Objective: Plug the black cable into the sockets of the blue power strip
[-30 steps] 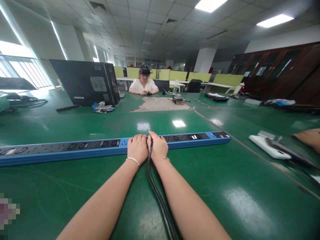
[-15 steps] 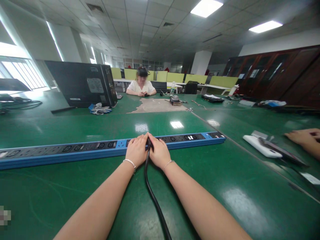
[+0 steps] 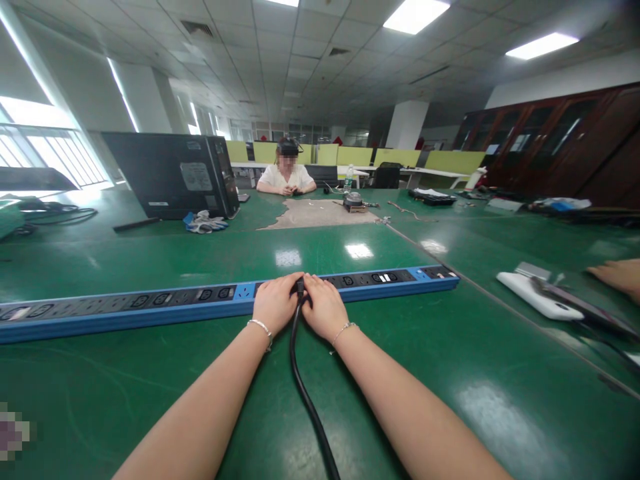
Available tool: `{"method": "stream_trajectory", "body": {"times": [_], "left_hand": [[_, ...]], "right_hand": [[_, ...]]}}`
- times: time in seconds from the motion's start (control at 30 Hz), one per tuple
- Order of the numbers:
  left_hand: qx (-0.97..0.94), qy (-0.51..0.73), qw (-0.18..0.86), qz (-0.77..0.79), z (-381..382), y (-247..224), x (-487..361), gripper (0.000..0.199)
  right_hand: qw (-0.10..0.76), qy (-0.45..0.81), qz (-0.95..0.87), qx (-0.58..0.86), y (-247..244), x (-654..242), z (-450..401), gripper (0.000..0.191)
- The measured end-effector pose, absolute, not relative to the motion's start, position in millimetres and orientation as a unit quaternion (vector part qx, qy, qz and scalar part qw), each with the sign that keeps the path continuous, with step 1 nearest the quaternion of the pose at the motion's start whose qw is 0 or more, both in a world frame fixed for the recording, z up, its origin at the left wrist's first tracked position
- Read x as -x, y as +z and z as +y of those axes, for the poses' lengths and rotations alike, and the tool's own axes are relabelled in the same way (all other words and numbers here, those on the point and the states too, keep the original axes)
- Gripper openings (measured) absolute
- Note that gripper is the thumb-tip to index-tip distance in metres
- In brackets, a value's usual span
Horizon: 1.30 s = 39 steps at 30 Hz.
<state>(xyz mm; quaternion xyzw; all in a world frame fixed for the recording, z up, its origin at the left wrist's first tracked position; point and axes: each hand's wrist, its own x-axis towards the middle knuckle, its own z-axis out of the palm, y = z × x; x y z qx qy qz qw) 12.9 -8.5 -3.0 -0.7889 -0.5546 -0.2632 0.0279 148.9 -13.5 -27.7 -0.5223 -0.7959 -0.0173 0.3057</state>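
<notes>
A long blue power strip point(image 3: 395, 281) with black sockets lies across the green table. Over its middle, my left hand point(image 3: 275, 305) and my right hand point(image 3: 325, 308) rest side by side, fingers curled and tips meeting around a black plug point(image 3: 301, 287). The plug sits at the strip, and both hands close on it from either side. From it a thick black cable point(image 3: 306, 400) runs down toward me between my forearms. My hands hide the socket under the plug, so how deep it sits cannot be seen.
A black computer case point(image 3: 170, 175) stands at the back left, with work gloves point(image 3: 206, 222) beside it. A person point(image 3: 287, 175) sits across the table. At right lie a white device point(image 3: 537, 295) and another person's hand point(image 3: 617, 275).
My hands have parted slightly at the plug, the right one shifting a little to the right, so more of the plug shows. The other person's hand at right has moved farther toward the edge.
</notes>
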Motion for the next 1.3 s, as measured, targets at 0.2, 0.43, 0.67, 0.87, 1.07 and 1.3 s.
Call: {"method": "stream_trajectory", "body": {"times": [0.2,0.43,0.67,0.87,1.07,1.3], "left_hand": [[0.773,-0.247,0.029,-0.584,-3.1,2.0,-17.7,0.034],[0.785,-0.259,0.012,-0.563,-4.6,3.7,-18.0,0.031],[0.771,-0.271,0.007,-0.576,-5.2,-2.3,-20.6,0.027],[0.671,-0.468,-0.033,-0.574,-2.5,6.5,-20.8,0.026],[0.65,-0.489,-0.023,-0.581,8.2,24.9,15.8,0.034],[0.728,-0.334,-0.105,-0.589,10.5,32.6,96.0,0.035]], "right_hand": [[0.299,-0.024,-0.792,0.532,-24.4,-148.2,-14.4,0.052],[0.305,-0.012,-0.796,0.522,-24.6,-151.9,-14.4,0.052],[0.323,-0.026,-0.788,0.523,-28.5,-149.4,-14.0,0.055],[0.309,-0.043,-0.795,0.52,-30.4,-148.6,-14.2,0.056],[0.297,-0.052,-0.8,0.518,-33.4,-150.0,-12.7,0.051],[0.298,-0.049,-0.799,0.52,-33.3,-150.3,-12.2,0.052]]}}
